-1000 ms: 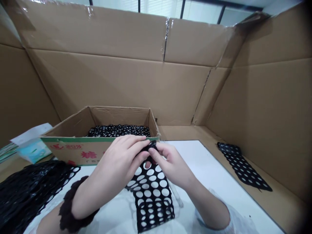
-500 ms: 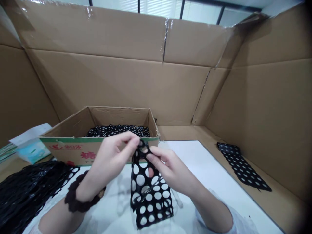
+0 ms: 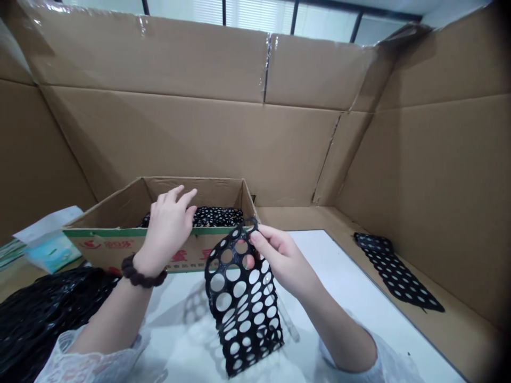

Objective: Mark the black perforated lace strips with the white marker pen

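Observation:
A black sheet full of round holes [image 3: 239, 308] hangs over the white tabletop, its lower end near the surface. My right hand [image 3: 279, 255] pinches it at the upper right corner between thumb and fingers. Raised in front of the cardboard box [image 3: 136, 234], my left hand [image 3: 170, 223] holds nothing, and its fingers are apart. Inside that box lies a heap of similar black holed pieces [image 3: 219, 215], partly hidden by the hand and the front wall.
A pile of glossy black strips [image 3: 51, 314] lies at the left. Behind it sits a blue-green packet [image 3: 54, 254] with white paper on top. Another black holed strip [image 3: 399, 274] rests on cardboard at the right. Tall cardboard walls [image 3: 207, 138] surround the white table [image 3: 319, 266].
My left hand has let go of the sheet's top and moved up and left toward the box. The sheet now hangs from my right hand alone, spread wider.

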A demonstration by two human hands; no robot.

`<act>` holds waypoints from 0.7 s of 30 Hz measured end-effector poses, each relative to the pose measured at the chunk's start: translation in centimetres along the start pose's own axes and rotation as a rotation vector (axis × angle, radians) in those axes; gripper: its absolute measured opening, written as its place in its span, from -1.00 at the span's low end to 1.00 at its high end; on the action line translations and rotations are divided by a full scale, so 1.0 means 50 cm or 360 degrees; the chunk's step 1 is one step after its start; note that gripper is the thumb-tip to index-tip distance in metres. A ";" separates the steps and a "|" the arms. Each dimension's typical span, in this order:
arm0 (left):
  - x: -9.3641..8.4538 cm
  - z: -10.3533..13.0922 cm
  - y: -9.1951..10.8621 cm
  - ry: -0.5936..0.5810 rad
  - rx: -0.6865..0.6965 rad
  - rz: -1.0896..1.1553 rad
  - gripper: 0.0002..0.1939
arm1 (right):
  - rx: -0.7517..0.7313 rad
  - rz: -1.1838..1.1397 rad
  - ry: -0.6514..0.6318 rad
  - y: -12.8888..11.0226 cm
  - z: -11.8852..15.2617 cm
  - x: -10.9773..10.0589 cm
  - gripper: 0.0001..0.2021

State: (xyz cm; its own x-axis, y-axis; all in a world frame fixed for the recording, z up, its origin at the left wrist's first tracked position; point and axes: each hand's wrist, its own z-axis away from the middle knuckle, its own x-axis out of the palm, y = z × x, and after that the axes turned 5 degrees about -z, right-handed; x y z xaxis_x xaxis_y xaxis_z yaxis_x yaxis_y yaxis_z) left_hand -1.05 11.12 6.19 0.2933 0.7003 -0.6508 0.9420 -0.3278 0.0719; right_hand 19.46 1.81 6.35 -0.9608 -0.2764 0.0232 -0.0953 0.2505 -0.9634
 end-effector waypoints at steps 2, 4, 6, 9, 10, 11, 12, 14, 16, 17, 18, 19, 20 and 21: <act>-0.036 0.018 0.040 -0.0034 0.0121 0.0275 -0.68 | -0.0006 -0.0011 0.0001 0.004 -0.003 0.000 -0.73; -0.073 0.039 0.079 -0.0169 0.0280 0.0504 -0.73 | -0.0041 0.0024 0.0030 0.010 -0.006 0.002 -0.76; -0.099 0.055 0.106 -0.0303 0.0442 0.0585 -0.76 | -0.0078 0.0075 0.0081 0.013 -0.005 0.004 -0.79; -0.115 0.066 0.118 -0.0394 0.0434 0.0703 -0.78 | -0.0122 0.0158 0.0137 0.012 0.002 0.011 -0.82; -0.117 0.065 0.118 -0.0436 0.0371 0.0789 -0.79 | -0.0141 0.0193 0.0141 0.010 0.006 0.014 -0.83; -0.118 0.064 0.117 -0.0499 0.0300 0.0891 -0.79 | -0.0163 0.0232 0.0140 0.008 0.009 0.017 -0.84; -0.120 0.062 0.116 -0.0573 0.0226 0.0994 -0.80 | -0.0184 0.0270 0.0138 0.006 0.013 0.020 -0.85; -0.123 0.060 0.119 -0.0705 0.0078 0.1181 -0.80 | -0.0217 0.0325 0.0141 0.002 0.019 0.025 -0.86; -0.124 0.060 0.126 -0.0805 -0.0047 0.1357 -0.81 | -0.0232 0.0350 0.0141 -0.003 0.022 0.028 -0.87; -0.123 0.061 0.128 -0.0860 -0.0095 0.1448 -0.81 | -0.0232 0.0355 0.0134 -0.005 0.023 0.028 -0.88; -0.122 0.062 0.129 -0.0923 -0.0129 0.1535 -0.82 | -0.0227 0.0357 0.0120 -0.008 0.024 0.028 -0.89; -0.119 0.061 0.127 -0.0953 -0.0152 0.1600 -0.82 | -0.0218 0.0357 0.0100 -0.011 0.025 0.026 -0.89; -0.115 0.059 0.122 -0.0906 -0.0177 0.1617 -0.82 | -0.0203 0.0353 0.0077 -0.013 0.026 0.025 -0.90; -0.110 0.056 0.113 -0.0744 -0.0222 0.1578 -0.81 | -0.0181 0.0347 0.0056 -0.016 0.028 0.023 -0.91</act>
State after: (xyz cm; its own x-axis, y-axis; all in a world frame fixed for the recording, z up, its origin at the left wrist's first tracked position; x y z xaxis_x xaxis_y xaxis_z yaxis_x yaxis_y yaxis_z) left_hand 2.22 3.65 8.07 0.8657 -0.1516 -0.4770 0.3422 -0.5161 0.7852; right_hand 18.82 0.00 6.76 -0.9701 -0.1727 -0.1706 0.0882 0.4040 -0.9105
